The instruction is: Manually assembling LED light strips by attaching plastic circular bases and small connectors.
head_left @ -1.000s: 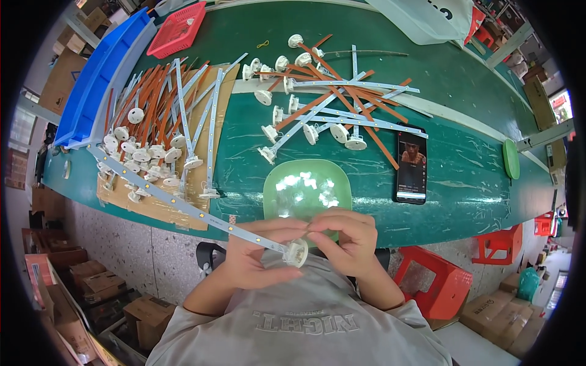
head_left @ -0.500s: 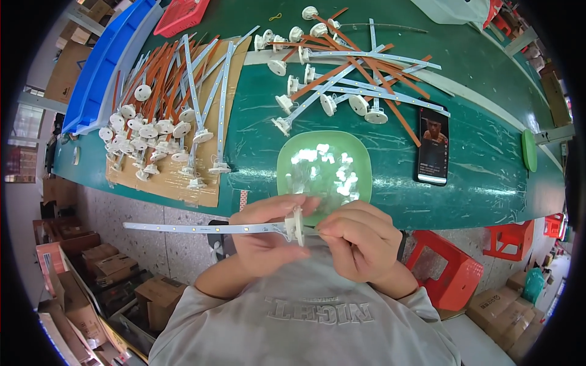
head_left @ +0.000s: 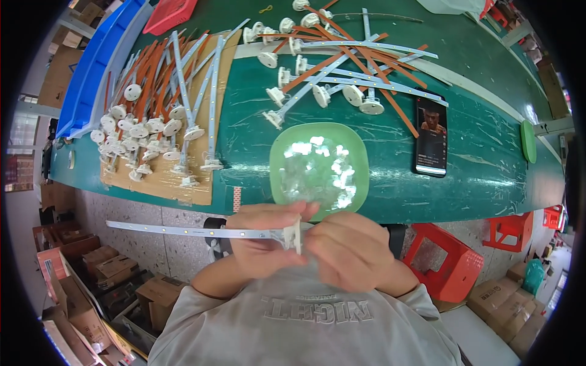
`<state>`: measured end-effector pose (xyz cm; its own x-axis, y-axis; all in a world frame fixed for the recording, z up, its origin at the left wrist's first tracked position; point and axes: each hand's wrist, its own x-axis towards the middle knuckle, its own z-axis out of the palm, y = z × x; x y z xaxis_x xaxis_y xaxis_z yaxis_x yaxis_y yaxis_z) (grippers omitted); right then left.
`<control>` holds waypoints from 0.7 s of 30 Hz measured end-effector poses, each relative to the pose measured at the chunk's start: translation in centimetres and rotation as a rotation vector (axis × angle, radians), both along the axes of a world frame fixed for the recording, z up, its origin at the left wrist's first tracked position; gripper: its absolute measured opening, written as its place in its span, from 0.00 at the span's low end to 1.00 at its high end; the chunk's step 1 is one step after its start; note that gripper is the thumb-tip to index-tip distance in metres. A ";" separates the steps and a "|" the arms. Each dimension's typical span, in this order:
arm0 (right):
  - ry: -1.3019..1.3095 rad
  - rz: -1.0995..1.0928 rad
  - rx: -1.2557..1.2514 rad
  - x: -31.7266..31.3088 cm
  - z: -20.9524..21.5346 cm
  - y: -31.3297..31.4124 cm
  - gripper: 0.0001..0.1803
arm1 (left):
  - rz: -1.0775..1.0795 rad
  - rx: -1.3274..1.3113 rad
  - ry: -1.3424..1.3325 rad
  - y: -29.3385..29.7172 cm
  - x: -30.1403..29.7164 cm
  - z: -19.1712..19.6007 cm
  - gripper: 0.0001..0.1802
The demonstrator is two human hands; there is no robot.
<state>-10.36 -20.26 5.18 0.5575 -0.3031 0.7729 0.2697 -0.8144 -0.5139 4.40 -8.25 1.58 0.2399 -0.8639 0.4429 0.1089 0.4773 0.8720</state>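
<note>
My left hand (head_left: pixel 259 244) is closed around the white round end cap (head_left: pixel 295 236) of an LED strip (head_left: pixel 183 232). The strip sticks out level to the left, its LEDs facing me. Against the cap's right face, my right hand (head_left: pixel 354 250) presses with fingers bent together. Whatever sits between those fingertips is hidden. Just beyond both hands stands a light green bowl (head_left: pixel 364 152) with small shiny clear pieces (head_left: pixel 345 177) in it.
Capped strips lie heaped on cardboard (head_left: pixel 198 186) at the left; more strips (head_left: pixel 366 82) cross at the back. A phone (head_left: pixel 431 149) rests right of the bowl. A blue bin (head_left: pixel 91 79) and red basket (head_left: pixel 170 17) stand far left; a red stool (head_left: pixel 448 262) stands right.
My right hand has moved left, from just apart to against the cap's face. The strip's free end has shifted slightly left. The table scene has slid a little left and up in view.
</note>
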 end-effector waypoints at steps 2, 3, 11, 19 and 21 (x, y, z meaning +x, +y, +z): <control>0.005 -0.002 -0.023 0.3 0.3 0.0 0.12 | -0.006 -0.045 0.062 0.1 -0.4 0.2 0.35; -0.004 0.013 -0.037 0.5 0.2 0.2 0.12 | -0.009 -0.049 0.071 0.7 -0.6 -0.2 0.35; -0.040 0.052 0.153 0.8 -0.1 -1.1 0.15 | 0.164 0.110 0.226 1.0 1.4 2.1 0.27; -0.014 -0.009 0.180 -0.9 -1.4 -2.9 0.13 | 0.579 0.158 0.231 2.4 5.7 1.8 0.29; 0.022 -0.048 0.239 -1.5 -1.5 -3.1 0.12 | 0.592 0.159 0.269 2.6 5.6 1.7 0.29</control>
